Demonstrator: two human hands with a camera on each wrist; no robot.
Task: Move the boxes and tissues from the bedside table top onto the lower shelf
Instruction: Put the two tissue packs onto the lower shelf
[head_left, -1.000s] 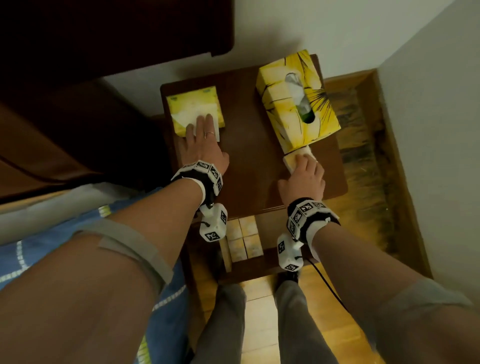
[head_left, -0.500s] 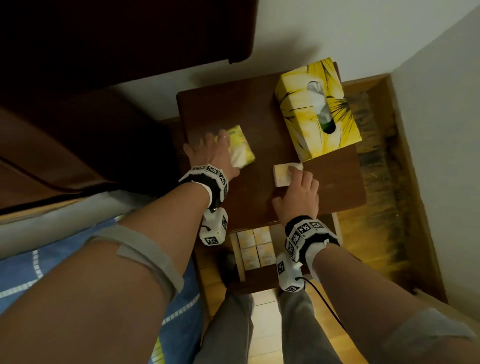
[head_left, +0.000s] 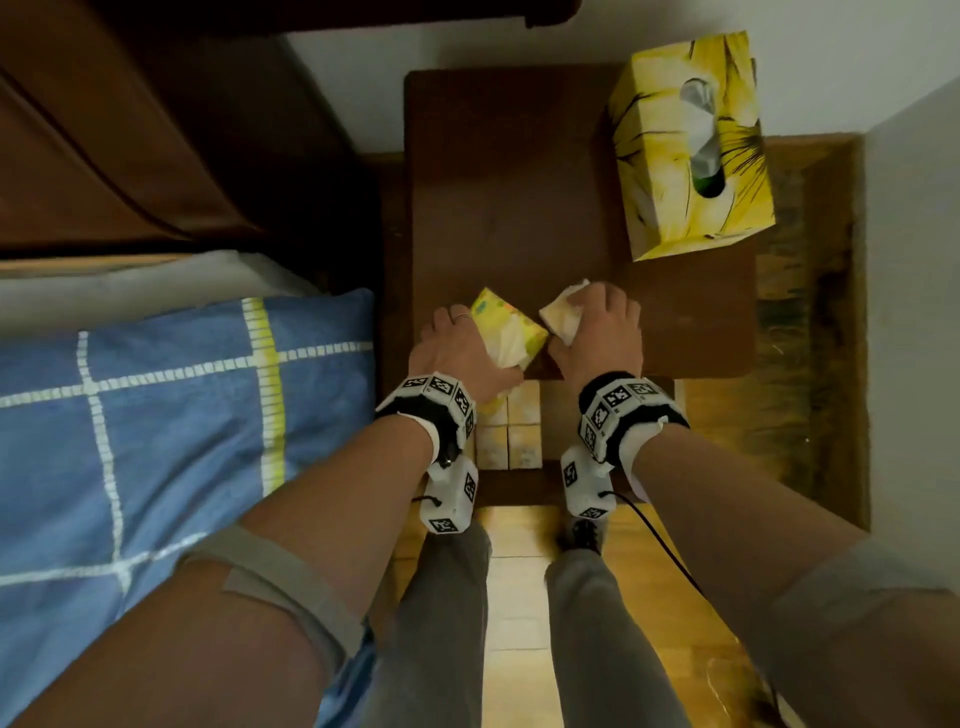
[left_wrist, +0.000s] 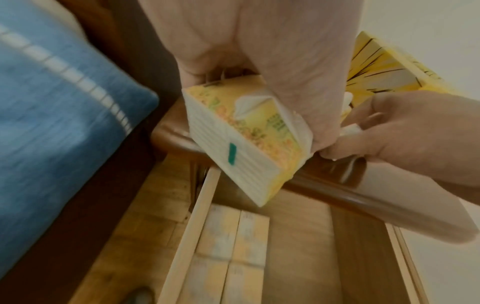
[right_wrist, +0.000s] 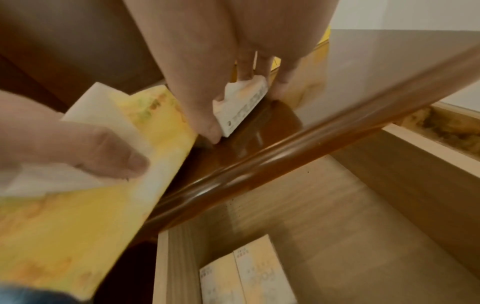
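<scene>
My left hand grips a yellow soft tissue pack tilted over the front edge of the dark bedside table top. Right beside it my right hand pinches a small pale tissue packet just above the table top near that same edge. A large yellow tissue box stands at the table's far right corner. Below the front edge, the lower shelf holds several pale small boxes on its left side.
A bed with a blue checked pillow lies close on the left, with a dark headboard behind it. A white wall closes the right side. My legs stand on the wooden floor in front of the table.
Both hands have drawn back toward the table's front edge, the left bringing the yellow pack, the right the small packet. The head view has swung so the pillow shows.
</scene>
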